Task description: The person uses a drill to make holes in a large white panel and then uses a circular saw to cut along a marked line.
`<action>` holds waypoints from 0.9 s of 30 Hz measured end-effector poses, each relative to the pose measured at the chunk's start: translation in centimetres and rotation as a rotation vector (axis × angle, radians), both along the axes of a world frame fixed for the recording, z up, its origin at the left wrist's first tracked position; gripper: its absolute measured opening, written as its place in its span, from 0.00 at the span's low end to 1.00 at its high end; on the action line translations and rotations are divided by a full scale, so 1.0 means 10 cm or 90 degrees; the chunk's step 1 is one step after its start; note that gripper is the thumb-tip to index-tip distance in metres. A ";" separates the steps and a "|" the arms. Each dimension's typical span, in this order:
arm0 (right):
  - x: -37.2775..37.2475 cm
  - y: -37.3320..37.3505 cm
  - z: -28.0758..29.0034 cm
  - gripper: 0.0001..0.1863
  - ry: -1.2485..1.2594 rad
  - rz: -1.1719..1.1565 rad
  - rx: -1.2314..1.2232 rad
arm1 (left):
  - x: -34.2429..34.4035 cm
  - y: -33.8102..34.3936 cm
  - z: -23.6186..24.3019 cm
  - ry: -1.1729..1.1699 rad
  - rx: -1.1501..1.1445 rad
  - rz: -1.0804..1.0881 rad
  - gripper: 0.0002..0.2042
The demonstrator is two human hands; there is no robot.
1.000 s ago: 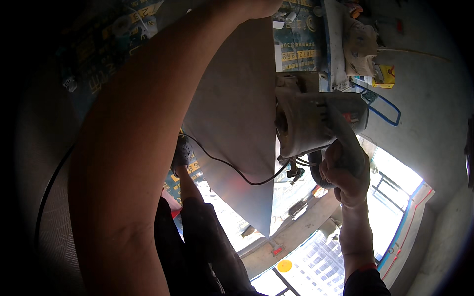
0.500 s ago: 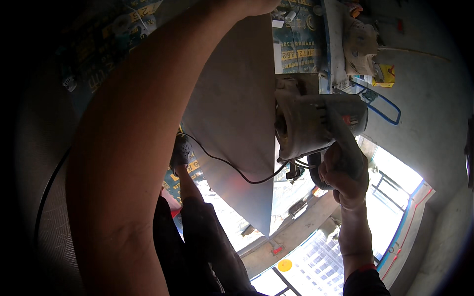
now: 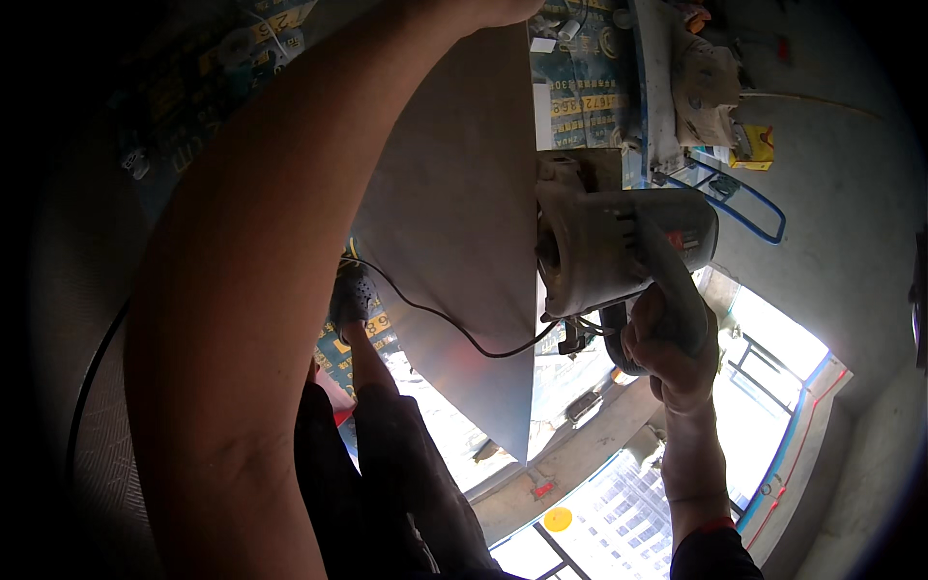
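My right hand [image 3: 669, 353] is wrapped round the rear handle of a dusty grey circular saw [image 3: 604, 242]. The saw lies against the right edge of a large grey sheet panel [image 3: 449, 174]; its blade is hidden. A dark power cord [image 3: 435, 314] runs from the saw across the panel's lower part. My left arm stretches up across the left side, and my left hand [image 3: 507, 10] is at the panel's far end, mostly cut off by the top of the picture. What its fingers do cannot be seen.
My foot in a perforated shoe [image 3: 356, 295] stands beside the panel on printed green floor sheeting [image 3: 580, 82]. A blue-framed tool [image 3: 759, 208], a yellow box [image 3: 752, 147] and a sack [image 3: 706, 87] lie at far right. A bright window [image 3: 619, 512] is lower right.
The saw and my right hand have shifted very slightly left and down. My left forearm has moved a little left. My grip on the saw looks the same.
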State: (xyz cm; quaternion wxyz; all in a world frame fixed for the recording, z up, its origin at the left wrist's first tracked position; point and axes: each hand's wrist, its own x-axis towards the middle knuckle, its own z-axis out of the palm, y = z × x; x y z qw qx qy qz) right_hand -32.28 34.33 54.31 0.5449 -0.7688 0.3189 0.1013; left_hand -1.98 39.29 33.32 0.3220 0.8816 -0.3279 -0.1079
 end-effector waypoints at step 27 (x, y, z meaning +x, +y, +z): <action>-0.14 -0.01 0.06 0.23 0.016 -0.019 0.070 | 0.07 -0.01 -0.17 0.114 -0.155 -0.015 0.22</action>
